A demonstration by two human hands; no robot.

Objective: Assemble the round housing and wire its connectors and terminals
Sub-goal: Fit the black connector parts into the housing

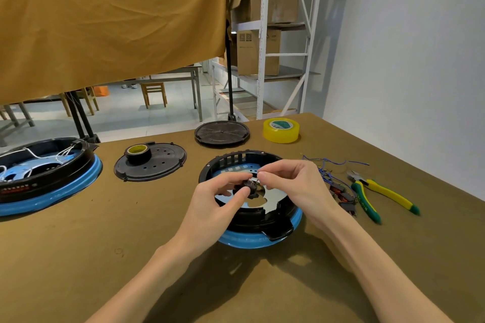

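Note:
A round black housing with a blue rim (258, 240) sits on the brown table in front of me, a silver plate showing inside it. Above its middle my left hand (217, 199) pinches a small black connector part (246, 186) between thumb and fingers. My right hand (288, 183) pinches a small silvery terminal at the top of that same part. Blue wires (325, 168) and small black-and-copper components (343, 198) lie just right of the housing.
Green-and-yellow pliers (380, 195) lie at the right. A yellow tape roll (280, 130) and a black round cover (221, 134) are at the back. Left of centre, a black disc (160, 165) carries a tape roll. A second wired housing (44, 178) sits far left.

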